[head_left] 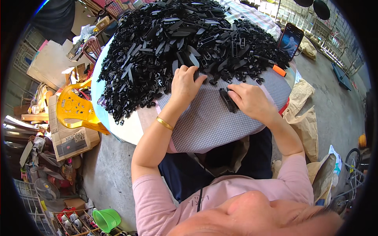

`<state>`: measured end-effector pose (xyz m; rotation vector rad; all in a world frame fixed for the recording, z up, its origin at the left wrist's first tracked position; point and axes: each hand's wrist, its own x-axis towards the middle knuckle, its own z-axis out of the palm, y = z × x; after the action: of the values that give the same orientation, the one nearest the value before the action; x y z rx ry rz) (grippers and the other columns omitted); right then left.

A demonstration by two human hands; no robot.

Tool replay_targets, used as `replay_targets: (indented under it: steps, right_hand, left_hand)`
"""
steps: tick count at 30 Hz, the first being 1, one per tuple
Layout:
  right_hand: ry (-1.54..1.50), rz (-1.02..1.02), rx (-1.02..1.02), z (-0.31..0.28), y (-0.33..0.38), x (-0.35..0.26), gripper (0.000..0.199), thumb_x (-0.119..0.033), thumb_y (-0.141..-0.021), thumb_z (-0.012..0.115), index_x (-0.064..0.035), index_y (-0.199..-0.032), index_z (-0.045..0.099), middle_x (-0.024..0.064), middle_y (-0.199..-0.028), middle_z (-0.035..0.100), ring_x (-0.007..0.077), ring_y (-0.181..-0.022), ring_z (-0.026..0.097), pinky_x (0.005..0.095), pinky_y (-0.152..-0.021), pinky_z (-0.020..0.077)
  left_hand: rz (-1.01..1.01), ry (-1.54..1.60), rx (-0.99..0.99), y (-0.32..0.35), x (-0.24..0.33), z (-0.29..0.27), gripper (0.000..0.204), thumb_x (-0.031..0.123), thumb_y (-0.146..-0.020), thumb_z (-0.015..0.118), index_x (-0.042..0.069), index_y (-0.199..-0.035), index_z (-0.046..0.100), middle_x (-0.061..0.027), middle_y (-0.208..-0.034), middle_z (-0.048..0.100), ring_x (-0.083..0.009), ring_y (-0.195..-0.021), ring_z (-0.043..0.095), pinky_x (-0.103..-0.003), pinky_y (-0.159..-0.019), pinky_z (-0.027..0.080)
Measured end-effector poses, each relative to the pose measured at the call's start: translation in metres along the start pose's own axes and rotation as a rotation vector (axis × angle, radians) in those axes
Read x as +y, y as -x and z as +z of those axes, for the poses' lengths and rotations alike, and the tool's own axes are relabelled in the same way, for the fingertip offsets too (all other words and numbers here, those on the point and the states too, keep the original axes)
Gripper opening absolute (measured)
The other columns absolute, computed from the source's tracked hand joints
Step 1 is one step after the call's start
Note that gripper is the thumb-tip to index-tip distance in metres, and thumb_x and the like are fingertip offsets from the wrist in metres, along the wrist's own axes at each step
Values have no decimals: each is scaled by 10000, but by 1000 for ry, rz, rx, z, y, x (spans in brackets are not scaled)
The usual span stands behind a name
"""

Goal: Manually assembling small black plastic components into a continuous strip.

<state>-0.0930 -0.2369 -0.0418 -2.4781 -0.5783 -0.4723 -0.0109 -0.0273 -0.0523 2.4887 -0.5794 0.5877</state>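
A big heap of small black plastic parts (177, 43) covers the far half of a round table with a grey checked cloth (204, 122). My left hand (184, 84) reaches into the near edge of the heap, its fingers curled on a black piece there. Beside it, my right hand (249, 100) presses on a short stack of black parts (228, 100) lying on the cloth. A gold bangle (164, 123) sits on my left wrist.
A phone (290, 41) leans upright at the table's far right, an orange tool (279, 70) near it. A yellow plastic chair (76, 108) and a cardboard box (73, 141) stand left. Brown sacks (301, 98) lie right; a green bucket (106, 219) is on the floor.
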Motion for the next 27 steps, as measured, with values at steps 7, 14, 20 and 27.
replay_targets:
  steps: [7,14,20,27]
  right_hand:
    - [195,0,-107,14,-1,-13,423,-331,-739,680,0,-979,570,149,-755,583,307,-653,603,361,-581,495]
    - [126,-64,-39,10,-6,-20,374,-368,-782,626,-8,-871,582,149,-707,593,304,-645,619,362,-576,502]
    - [197,18,54,5,-44,37,210,-248,-777,637,-53,-846,672,103,-776,608,274,-724,607,358,-648,490]
    - [275,77,-102,19,-59,41,175,-201,-764,639,-28,-782,652,99,-780,610,269,-717,610,349,-650,494]
  left_hand:
    - [-54,-27,-86,1,1,-1,370,187,-740,652,34,-1068,575,-149,-918,569,-315,-885,560,-379,-766,462]
    - [-71,-71,-64,2,1,-1,378,103,-725,601,7,-1087,549,-168,-964,565,-326,-924,542,-386,-812,453]
    - [-164,164,16,-2,5,-6,395,91,-711,596,-2,-1094,565,-143,-857,571,-248,-789,582,-327,-725,476]
    - [-477,1041,-324,-8,-3,-10,299,45,-815,535,-47,-1099,554,-55,-937,605,-119,-813,589,-251,-755,492]
